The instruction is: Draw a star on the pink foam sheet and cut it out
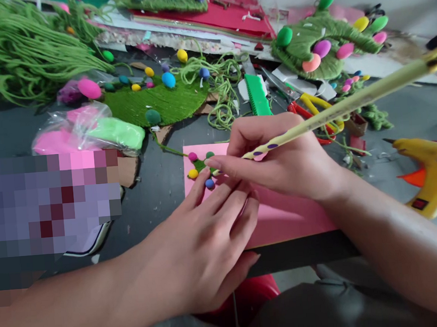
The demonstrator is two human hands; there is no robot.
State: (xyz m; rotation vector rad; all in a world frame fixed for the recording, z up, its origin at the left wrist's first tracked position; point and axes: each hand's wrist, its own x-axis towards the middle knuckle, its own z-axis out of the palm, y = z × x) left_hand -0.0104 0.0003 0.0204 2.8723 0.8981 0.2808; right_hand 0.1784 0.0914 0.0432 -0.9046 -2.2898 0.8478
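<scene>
My right hand [278,159] is closed round a pale yellow pencil [313,115] with dark spots, its tip end down at a small green piece [200,165] on a pink sheet [283,219]. Small balls in magenta, yellow, blue and green sit round that piece. My left hand [216,229] lies over the sheet's left part, fingers extended, one fingertip at the green piece's lower edge. The pencil's point is partly hidden by my fingers.
A yellow glue gun [430,167] lies at the right. Behind the sheet are a green comb [257,95], scissors [320,107] and loose green yarn [222,90]. A green leaf shape [176,104] with balls, bagged clay [61,138] and a yarn bundle [31,47] are left.
</scene>
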